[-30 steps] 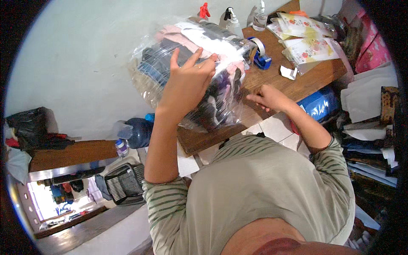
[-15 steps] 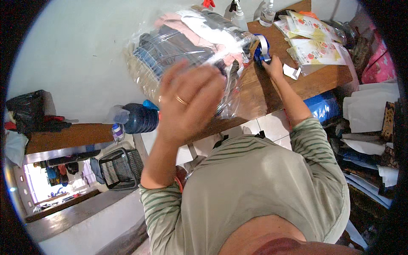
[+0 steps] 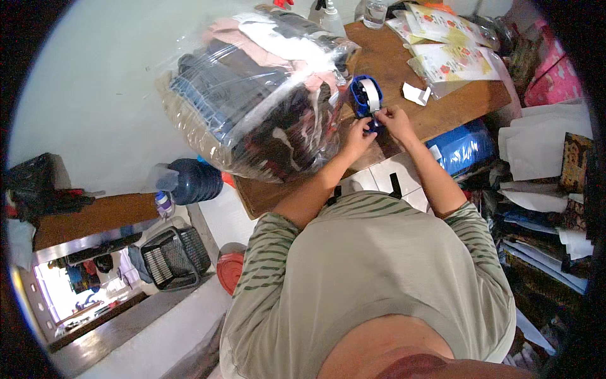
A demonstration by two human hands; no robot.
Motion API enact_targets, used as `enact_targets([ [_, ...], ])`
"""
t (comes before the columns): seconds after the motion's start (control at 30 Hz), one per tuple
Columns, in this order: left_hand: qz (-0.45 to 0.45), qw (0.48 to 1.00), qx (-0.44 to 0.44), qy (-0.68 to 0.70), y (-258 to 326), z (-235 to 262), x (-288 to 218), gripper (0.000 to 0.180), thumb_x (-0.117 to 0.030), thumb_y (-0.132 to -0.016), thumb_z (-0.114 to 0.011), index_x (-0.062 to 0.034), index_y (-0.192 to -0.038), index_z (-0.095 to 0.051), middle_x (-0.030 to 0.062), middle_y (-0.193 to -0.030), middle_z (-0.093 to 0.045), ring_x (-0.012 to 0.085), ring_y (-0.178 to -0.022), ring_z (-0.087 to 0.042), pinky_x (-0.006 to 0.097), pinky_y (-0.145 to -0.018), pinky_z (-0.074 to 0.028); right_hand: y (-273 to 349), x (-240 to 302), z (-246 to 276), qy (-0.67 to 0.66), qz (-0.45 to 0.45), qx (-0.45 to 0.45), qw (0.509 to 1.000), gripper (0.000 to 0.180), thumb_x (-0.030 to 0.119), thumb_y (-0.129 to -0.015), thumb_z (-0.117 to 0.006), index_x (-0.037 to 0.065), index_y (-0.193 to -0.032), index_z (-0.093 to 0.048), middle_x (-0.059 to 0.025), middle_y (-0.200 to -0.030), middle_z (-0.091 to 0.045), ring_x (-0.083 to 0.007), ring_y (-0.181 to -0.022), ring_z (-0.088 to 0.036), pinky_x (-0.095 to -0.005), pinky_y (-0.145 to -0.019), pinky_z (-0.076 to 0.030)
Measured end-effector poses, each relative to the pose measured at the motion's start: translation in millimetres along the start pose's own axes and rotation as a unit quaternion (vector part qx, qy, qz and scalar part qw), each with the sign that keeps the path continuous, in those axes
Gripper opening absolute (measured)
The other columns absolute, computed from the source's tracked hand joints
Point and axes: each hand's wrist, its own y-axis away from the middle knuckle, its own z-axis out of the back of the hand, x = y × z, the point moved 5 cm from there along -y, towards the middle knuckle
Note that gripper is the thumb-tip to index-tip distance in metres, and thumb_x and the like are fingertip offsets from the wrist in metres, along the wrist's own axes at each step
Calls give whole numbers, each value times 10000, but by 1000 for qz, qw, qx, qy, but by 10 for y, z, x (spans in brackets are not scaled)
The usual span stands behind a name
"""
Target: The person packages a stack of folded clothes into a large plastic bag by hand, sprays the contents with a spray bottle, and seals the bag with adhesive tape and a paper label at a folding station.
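Note:
A blue tape dispenser (image 3: 360, 85) with a roll of white or clear tape (image 3: 371, 95) is at the near edge of the wooden table, right of a big clear plastic bag of folded clothes (image 3: 252, 95). Both my hands meet at the dispenser's near end. My left hand (image 3: 358, 140) has its fingers closed at the dark blue tip. My right hand (image 3: 395, 121) pinches at the dispenser's right side, beside the roll. Whether a strip of tape lies between the fingertips is too small to make out. A torn white paper piece (image 3: 416, 94) lies to the right.
Flower-printed plastic packages (image 3: 451, 62) lie at the table's (image 3: 464, 110) far right, with pump bottles (image 3: 331, 20) behind. A blue wrapped bundle (image 3: 466, 148) sits below the right edge, near stacked fabrics (image 3: 536, 151). Left are a water jug (image 3: 194, 182) and a dark basket (image 3: 173, 258).
My left hand has come down from above the bag to the dispenser. The dispenser and my right hand are nearer me. My view has shifted, showing more of the bag.

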Motion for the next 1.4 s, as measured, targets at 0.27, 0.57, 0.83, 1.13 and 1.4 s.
enact_targets([
  [0.27,-34,983,18,-177,-133,-40,-34,212,-161,-674,-678,-30,-802,-570,121,-770,-573,288,-723,-578,395,-618,-442,310,68,110,-61,21,-38,997,255,228,-788,-638,-21,-825,-599,-110,-731,-613,-160,-663,-551,-306,-610,-432],
  [0.57,-2,987,23,-162,-100,25,-125,282,-246,-698,-689,-45,-882,-614,96,-750,-602,247,-686,-586,354,-605,-457,1067,-410,75,-198,-166,83,962,246,247,-833,-607,10,-783,-563,6,-737,-535,-77,-692,-445,-214,-628,-375],
  [0.83,130,980,111,-97,-10,-108,-108,401,-388,-758,-619,0,-656,-630,135,-586,-603,230,-539,-590,366,-543,-451,1022,-493,48,-178,-132,86,971,242,269,-832,-602,33,-794,-566,12,-724,-511,-76,-682,-425,-220,-624,-353],
  [1.13,140,968,207,-17,-131,-354,275,201,-193,-707,-632,-7,-635,-655,93,-553,-611,146,-490,-594,303,-478,-471,938,-342,0,-113,-59,125,984,195,206,-846,-574,11,-841,-566,-2,-764,-549,-75,-704,-459,-213,-648,-381],
  [1.4,102,971,192,99,28,64,-593,283,-250,-817,-581,6,-714,-643,114,-617,-612,156,-508,-539,293,-500,-431,1146,112,299,-185,-48,157,969,204,213,-859,-564,10,-869,-586,-21,-818,-570,-87,-805,-481,-242,-751,-388],
])
